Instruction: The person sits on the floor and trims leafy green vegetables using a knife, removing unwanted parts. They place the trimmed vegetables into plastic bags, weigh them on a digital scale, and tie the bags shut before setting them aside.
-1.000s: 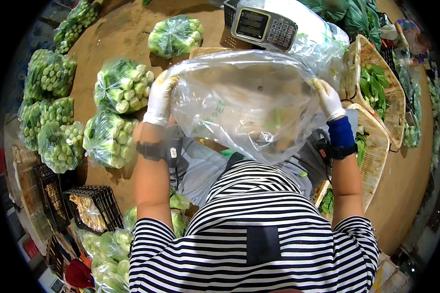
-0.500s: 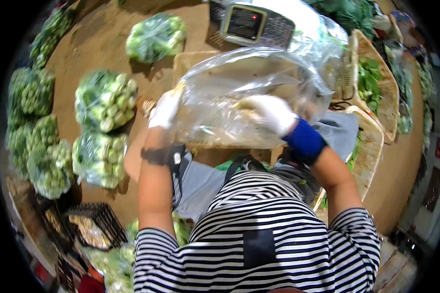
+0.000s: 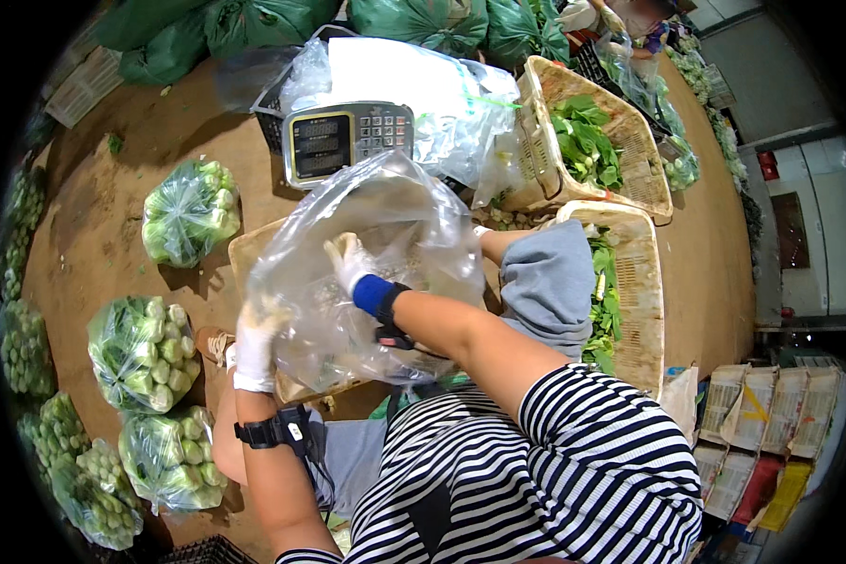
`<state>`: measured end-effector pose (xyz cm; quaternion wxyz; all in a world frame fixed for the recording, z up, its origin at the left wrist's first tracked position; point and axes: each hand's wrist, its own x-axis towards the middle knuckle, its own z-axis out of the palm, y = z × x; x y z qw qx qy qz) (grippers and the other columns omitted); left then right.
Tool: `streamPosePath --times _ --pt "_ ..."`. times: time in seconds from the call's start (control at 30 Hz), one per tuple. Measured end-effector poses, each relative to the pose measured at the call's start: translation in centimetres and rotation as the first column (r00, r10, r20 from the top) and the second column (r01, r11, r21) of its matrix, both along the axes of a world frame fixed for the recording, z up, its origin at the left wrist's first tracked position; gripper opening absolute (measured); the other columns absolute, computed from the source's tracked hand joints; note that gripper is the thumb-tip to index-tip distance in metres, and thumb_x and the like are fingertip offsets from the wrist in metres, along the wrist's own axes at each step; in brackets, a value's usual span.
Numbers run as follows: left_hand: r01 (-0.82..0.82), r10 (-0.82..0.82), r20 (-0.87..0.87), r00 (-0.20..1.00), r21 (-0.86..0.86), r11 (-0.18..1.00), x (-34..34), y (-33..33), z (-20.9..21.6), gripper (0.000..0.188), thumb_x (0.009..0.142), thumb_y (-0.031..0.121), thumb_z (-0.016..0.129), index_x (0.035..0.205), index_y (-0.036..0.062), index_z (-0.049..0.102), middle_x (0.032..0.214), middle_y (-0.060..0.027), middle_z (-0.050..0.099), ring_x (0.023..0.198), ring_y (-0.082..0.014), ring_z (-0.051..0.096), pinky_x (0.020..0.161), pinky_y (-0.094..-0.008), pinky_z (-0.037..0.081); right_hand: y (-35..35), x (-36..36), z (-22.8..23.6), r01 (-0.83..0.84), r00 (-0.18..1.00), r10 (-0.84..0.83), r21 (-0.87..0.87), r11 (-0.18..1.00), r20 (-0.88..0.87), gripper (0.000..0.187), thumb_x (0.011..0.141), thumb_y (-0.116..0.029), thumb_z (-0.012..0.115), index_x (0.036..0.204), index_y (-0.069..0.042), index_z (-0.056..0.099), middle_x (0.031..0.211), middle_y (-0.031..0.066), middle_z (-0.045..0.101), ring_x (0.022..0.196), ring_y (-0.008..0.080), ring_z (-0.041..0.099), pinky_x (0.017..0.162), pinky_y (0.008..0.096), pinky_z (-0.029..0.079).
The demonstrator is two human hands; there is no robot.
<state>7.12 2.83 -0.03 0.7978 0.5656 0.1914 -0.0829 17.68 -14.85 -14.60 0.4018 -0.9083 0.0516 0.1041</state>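
A large clear plastic bag (image 3: 399,221) is spread over my lap, above a cream plastic crate. My left hand (image 3: 258,343), in a white glove, grips the bag's left edge. My right hand (image 3: 351,263), gloved in white with a blue cuff, reaches across to the bag's middle. Its fingers are partly spread and hold nothing I can see; whether it is inside the bag or in front of it is hard to tell. Beneath the film shows the rim of the cream crate (image 3: 244,249).
Beyond the bag stands a digital scale (image 3: 348,141) with white plastic sheets (image 3: 461,103) beside it. Bagged green vegetables (image 3: 146,352) line the left. Crates of leafy greens (image 3: 630,301) stand on the right. Green sacks (image 3: 418,23) lie at the back, near another person (image 3: 620,19).
My view has swung to the right and farther out. My right hand has moved left over the bag, nearer my left hand, which keeps its hold on the edge.
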Motion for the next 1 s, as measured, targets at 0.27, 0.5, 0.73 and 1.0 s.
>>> streamPosePath --times 0.27,0.5,0.73,1.0 --pt "-0.182 0.182 -0.016 0.983 0.021 0.983 0.7 1.5 0.1 0.043 0.074 0.003 0.056 0.117 0.0032 0.049 0.087 0.0025 0.054 0.069 -0.0056 0.051 0.058 -0.0184 0.042 -13.7 -0.7 -6.3 -0.828 0.517 0.299 -0.38 0.413 -0.802 0.061 0.077 -0.047 0.058 0.132 -0.028 0.041 0.144 0.0101 0.026 0.129 0.0367 0.029 0.102 0.0582 0.023" --pt "-0.11 0.113 -0.018 0.993 0.13 0.985 0.5 1.0 -1.3 0.027 0.074 0.002 0.056 0.1 0.0052 0.052 0.077 0.0014 0.053 0.061 -0.0071 0.049 0.05 -0.0203 0.04 -6.9 0.2 -2.3 -0.917 0.392 0.549 -0.266 0.297 -0.739 0.068 0.072 -0.05 0.061 0.133 -0.028 0.039 0.144 0.0118 0.025 0.13 0.0383 0.028 0.101 0.059 0.023" --pt "0.25 -0.22 -0.16 0.962 0.201 0.947 0.7 0.6 0.1 0.031 0.079 0.014 0.066 0.106 0.005 0.054 0.085 0.0008 0.058 0.066 -0.0058 0.053 0.05 -0.0201 0.043 1.9 4.7 -3.2 -0.614 0.694 0.463 -0.117 0.78 -0.551 0.076 0.068 -0.053 0.065 0.134 -0.028 0.038 0.145 0.0135 0.024 0.13 0.04 0.026 0.101 0.0599 0.024" --pt "-0.184 0.189 -0.084 0.978 0.063 0.981 1.5 0.5 -0.3 0.036 0.09 0.03 0.055 0.117 0.0077 0.05 0.09 0.0026 0.057 0.065 -0.0011 0.05 0.04 -0.0154 0.038 1.4 -3.4 -3.1 -0.858 0.51 0.581 -0.326 0.397 -0.634 0.073 0.072 -0.046 0.066 0.136 -0.032 0.034 0.149 0.0086 0.011 0.135 0.0397 0.014 0.1 0.0656 0.018"
